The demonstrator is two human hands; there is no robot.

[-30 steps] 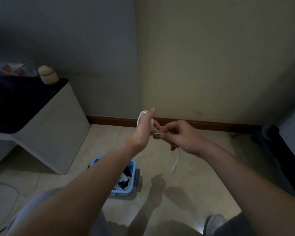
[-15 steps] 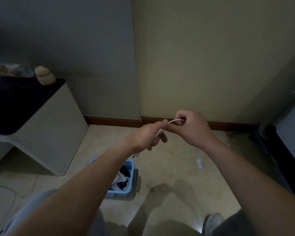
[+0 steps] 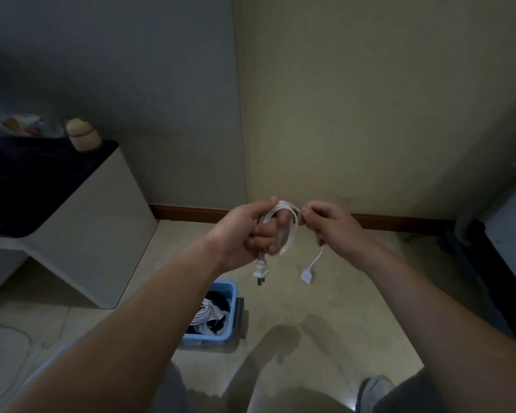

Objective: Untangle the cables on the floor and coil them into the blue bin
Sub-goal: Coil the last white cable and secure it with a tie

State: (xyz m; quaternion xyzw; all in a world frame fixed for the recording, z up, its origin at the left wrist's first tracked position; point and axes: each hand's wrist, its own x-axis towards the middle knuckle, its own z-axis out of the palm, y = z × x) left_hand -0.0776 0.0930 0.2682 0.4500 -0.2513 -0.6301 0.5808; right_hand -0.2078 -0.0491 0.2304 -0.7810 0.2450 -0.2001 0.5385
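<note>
A white cable (image 3: 291, 231) is wound in several loops around the fingers of the left hand (image 3: 245, 234), which is closed on the coil in front of the chest. A two-pin plug (image 3: 261, 271) hangs below that fist on a short tail. The right hand (image 3: 329, 223) is held just beside the coil, its fingertips pinched shut on the free end of the same cable, and a small white connector (image 3: 306, 275) dangles beneath it on a short length. The blue bin (image 3: 234, 296) is seen on the tiled floor below and slightly left of the hands, partly hidden by the left forearm, with white and dark cables already coiled inside. A pale cabinet (image 3: 102, 234) with a dark top stands to the left against the wall. To finish this coil well, light tension should be kept on the free end, the last turn laid beside the others rather than across them, and both ends tucked in before the bundle is lowered into the bin, so that it is not sprung open
</note>
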